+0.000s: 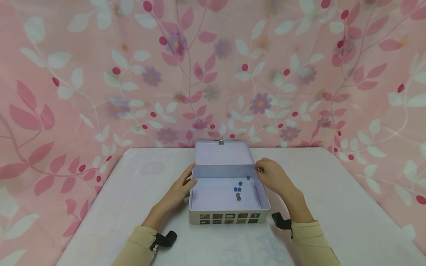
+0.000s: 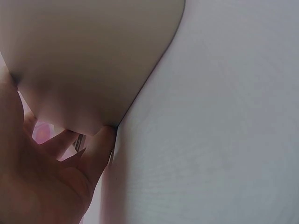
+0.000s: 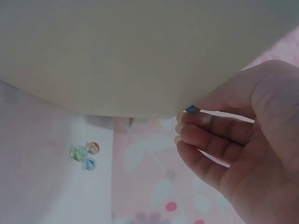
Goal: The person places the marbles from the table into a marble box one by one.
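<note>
A pale tin box point(image 1: 229, 217) sits on the table, lid point(image 1: 223, 153) tilted back. Several small glass marbles point(image 1: 239, 189) lie on its floor, toward the right. My left hand point(image 1: 177, 191) rests against the left outer wall, thumb at the rim; in the left wrist view, fingers point(image 2: 98, 151) touch the wall low down. By the right rim near the back, my right hand point(image 1: 274, 176) pinches a marble between thumb and fingertips. The right wrist view shows a bluish part of that marble point(image 3: 192, 109); the rest is hidden by the fingers.
Behind the box in the right wrist view, a green marble point(image 3: 79, 153), an orange-striped marble point(image 3: 93, 148) and a blue marble point(image 3: 90, 164) lie close together on the white-covered table point(image 1: 153, 177). A pink floral cloth point(image 1: 213, 81) hangs beyond the table's back edge.
</note>
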Action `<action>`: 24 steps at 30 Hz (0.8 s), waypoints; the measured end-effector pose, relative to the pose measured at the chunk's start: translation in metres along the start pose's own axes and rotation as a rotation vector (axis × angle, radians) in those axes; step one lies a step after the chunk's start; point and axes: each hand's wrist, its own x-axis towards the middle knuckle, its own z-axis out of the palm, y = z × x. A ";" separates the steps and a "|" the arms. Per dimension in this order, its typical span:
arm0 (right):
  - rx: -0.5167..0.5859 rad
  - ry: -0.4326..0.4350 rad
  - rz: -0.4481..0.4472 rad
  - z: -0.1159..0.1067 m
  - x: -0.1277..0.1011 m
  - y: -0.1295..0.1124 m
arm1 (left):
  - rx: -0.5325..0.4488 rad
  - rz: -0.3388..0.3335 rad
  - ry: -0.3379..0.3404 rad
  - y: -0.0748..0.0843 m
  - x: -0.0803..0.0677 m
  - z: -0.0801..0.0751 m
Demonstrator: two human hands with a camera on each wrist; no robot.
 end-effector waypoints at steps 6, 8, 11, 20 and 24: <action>0.020 -0.015 -0.008 0.001 -0.001 -0.004 | 0.003 0.004 0.003 -0.001 0.001 0.000; 0.026 -0.012 -0.012 0.002 -0.001 -0.006 | 0.004 0.000 0.003 -0.001 0.001 0.000; 0.025 -0.009 -0.026 0.003 0.000 -0.009 | 0.003 0.008 -0.002 -0.001 0.001 0.000; 0.004 -0.015 -0.076 0.012 0.001 -0.017 | -0.002 0.005 -0.001 0.000 0.000 0.000; -0.016 -0.034 -0.115 0.018 0.002 -0.019 | -0.003 0.001 0.001 0.000 0.001 0.000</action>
